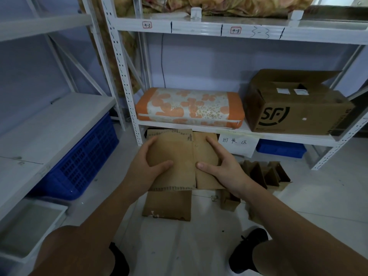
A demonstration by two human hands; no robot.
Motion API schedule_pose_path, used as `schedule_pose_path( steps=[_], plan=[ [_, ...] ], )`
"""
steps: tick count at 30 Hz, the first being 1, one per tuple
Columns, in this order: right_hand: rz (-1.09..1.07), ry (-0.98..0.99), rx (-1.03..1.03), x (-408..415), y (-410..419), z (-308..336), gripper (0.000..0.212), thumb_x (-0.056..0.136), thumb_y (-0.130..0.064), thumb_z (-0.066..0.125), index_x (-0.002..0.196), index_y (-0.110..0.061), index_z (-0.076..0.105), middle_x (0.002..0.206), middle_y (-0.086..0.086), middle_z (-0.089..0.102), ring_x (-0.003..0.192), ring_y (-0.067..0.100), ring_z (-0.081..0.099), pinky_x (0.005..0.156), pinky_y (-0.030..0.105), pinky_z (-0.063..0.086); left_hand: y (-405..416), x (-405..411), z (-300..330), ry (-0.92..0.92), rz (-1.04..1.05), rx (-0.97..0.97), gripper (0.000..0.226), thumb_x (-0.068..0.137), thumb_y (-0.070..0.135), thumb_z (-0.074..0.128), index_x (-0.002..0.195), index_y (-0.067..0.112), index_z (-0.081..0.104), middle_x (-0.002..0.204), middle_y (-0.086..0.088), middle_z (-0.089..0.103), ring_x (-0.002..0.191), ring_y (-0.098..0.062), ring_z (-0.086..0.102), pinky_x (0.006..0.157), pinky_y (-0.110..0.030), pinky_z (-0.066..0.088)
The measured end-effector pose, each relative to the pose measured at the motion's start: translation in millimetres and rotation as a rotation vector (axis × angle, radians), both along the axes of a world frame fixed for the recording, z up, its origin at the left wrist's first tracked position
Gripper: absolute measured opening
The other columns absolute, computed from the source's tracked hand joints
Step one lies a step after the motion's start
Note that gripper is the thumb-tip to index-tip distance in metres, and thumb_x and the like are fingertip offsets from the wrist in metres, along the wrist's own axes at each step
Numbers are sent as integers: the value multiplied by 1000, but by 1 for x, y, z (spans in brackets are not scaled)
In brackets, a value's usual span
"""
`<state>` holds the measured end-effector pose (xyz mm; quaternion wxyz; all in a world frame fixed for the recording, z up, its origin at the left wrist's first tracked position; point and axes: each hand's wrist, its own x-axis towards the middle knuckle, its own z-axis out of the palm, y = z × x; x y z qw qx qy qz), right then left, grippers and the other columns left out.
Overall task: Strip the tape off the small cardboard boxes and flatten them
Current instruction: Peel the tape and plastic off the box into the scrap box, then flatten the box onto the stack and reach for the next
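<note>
The box [180, 160] is flat now, held in the air above the floor [199, 246]. Both hands [147, 164] [221, 166] grip its side edges. It looks light and bendy, so the edges seem best to hold.

The flattened box [179, 162] covers most fingers [214, 145] of both hands. It hides the far end of the cardboard [167, 206] on the floor. The tray [29, 232] is cropped at left; the paper sign [237, 145] is too small to read.
</note>
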<state>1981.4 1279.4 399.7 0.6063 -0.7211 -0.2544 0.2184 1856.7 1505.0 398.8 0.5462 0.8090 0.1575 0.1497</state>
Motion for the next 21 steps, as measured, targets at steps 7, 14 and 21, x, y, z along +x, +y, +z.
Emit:
schedule_pose_path(
  steps=[7,14,21],
  plan=[
    [-3,-143,-56,6,10,-7,97,75,-18,88,155,-34,35,132,-30,41,111,-21,49,92,14,52,19,4,-6,84,-48,53,105,78,39,86,160,47,22,148,18,30,131,-15,46,107,-41,48],
    [-66,-159,-33,17,31,-30,74,87,-24,79,150,-37,43,129,-29,48,115,-7,56,90,18,54,24,21,-27,82,3,126,101,85,31,83,163,39,19,141,19,32,126,-4,38,105,-25,36],
    [-190,-200,-155,37,57,-74,48,99,-24,65,144,-35,53,133,-22,51,116,-5,53,92,13,47,37,42,-74,140,28,104,103,86,28,84,164,39,16,150,11,43,128,-6,46,102,-18,36]
  ],
)
